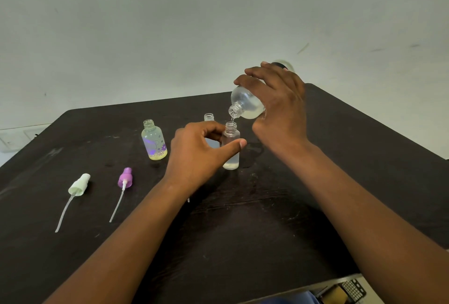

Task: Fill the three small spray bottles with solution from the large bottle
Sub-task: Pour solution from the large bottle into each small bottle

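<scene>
My right hand (279, 109) grips the large clear bottle (245, 103), tipped neck-down so a thin stream runs from its mouth into a small frosted bottle (230, 153). That small bottle stands upright on the dark table (243, 230) with a little liquid at its bottom, and my left hand (199, 155) holds it between thumb and fingers. A second small bottle (209, 117) stands just behind, mostly hidden by my left hand. A third small bottle (154, 140), printed with purple flowers, stands uncapped to the left and holds yellowish liquid.
Two spray heads with long dip tubes lie on the table at the left: a pale green one (79, 185) and a purple one (125, 177). A wet patch (252, 153) spreads beside the frosted bottle. A wall rises behind the table's far edge.
</scene>
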`<state>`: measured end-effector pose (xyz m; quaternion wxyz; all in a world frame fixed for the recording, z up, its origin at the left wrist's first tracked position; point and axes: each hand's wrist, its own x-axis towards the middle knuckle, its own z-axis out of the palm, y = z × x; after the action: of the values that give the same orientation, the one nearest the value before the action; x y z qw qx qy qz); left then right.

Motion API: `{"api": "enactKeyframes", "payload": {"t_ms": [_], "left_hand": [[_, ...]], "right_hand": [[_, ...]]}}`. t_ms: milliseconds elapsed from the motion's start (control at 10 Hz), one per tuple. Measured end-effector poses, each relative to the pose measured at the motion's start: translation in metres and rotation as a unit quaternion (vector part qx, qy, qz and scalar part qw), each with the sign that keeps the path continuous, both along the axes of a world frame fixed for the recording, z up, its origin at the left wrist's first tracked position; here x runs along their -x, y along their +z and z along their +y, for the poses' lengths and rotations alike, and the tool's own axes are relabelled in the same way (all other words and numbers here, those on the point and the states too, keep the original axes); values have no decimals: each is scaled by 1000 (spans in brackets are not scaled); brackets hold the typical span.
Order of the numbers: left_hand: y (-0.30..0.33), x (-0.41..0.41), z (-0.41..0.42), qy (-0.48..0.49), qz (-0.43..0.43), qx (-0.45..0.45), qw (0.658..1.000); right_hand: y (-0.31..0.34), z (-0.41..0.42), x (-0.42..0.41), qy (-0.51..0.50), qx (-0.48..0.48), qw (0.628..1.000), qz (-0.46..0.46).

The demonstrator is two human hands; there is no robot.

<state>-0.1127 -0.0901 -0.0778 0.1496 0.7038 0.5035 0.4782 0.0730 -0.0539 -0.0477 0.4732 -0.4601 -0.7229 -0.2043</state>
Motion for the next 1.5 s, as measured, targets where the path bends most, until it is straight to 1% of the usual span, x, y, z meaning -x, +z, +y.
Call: {"api": "enactKeyframes", "payload": {"t_ms": [1500], "left_hand": [[-1,0,1,3,9,0,1000]], "right_hand": [[0,0,0,-17,-8,1000,-14]]}}
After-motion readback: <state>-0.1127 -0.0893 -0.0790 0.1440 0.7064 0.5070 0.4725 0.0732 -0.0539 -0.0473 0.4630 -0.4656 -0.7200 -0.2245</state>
